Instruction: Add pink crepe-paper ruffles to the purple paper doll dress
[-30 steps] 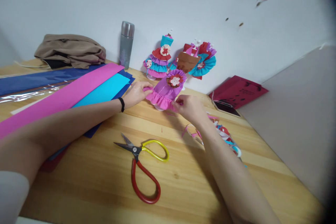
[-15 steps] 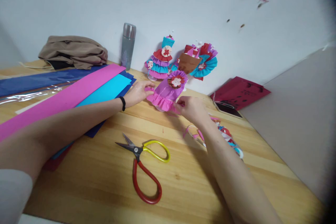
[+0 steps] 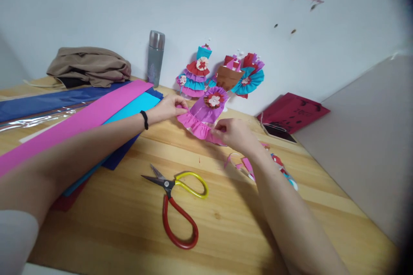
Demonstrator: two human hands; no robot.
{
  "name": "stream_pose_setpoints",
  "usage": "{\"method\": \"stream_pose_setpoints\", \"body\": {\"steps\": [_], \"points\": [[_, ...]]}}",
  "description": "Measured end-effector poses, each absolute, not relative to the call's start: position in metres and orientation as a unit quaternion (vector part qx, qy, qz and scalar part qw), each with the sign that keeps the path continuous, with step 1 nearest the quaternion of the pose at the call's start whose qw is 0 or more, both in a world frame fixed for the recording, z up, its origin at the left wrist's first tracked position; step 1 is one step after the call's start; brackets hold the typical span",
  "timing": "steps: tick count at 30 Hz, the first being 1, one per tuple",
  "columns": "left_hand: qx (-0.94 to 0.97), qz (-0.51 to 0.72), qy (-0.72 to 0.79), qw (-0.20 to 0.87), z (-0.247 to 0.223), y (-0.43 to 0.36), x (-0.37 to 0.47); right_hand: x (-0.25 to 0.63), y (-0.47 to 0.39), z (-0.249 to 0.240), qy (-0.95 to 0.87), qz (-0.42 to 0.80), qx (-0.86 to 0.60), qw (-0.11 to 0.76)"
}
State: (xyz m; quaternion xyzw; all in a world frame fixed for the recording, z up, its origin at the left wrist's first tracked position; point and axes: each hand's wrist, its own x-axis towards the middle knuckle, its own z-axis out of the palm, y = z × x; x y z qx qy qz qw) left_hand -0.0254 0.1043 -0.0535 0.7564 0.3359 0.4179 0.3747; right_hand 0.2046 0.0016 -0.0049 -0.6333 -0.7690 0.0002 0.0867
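Note:
Stretched between my two hands is a pink ruffled paper strip [image 3: 197,128]. My left hand [image 3: 167,107] pinches its left end, and my right hand [image 3: 234,133] pinches the other end. Right behind the strip stands a small paper dress [image 3: 204,109] with a brown bodice, a purple skirt and a layered flower at the waist. The strip crosses in front of the lower skirt; I cannot tell whether it touches it. Scissors [image 3: 167,184] with one yellow and one red handle lie nearer to me, blades partly open.
Two more paper dresses [image 3: 195,79] stand by the wall, beside a grey flask [image 3: 156,58]. Coloured paper sheets [image 3: 97,109] and a brown cloth [image 3: 92,64] lie left. A red paper bag [image 3: 292,114], a phone [image 3: 279,132] and paper scraps [image 3: 247,165] are on the right.
The pink ruffled strip has come slightly away from the skirt toward me, with both hands still pinching its ends. The view has shifted a little.

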Motion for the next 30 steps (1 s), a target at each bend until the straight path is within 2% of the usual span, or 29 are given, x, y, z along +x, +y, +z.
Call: {"method": "stream_pose_setpoints", "body": {"steps": [7,18,30], "points": [[0.753,0.415,0.34,0.382,-0.056,0.105,-0.025,0.21,0.004,-0.001,-0.762,0.033,-0.636,0.115],[0.743,0.426,0.325,0.402,-0.056,0.116,-0.023,0.205,0.005,-0.007,-0.767,0.012,-0.635,0.096],[0.81,0.325,0.322,0.366,-0.05,0.142,-0.018,0.205,0.005,-0.008,-0.754,-0.009,-0.649,0.102]]}}
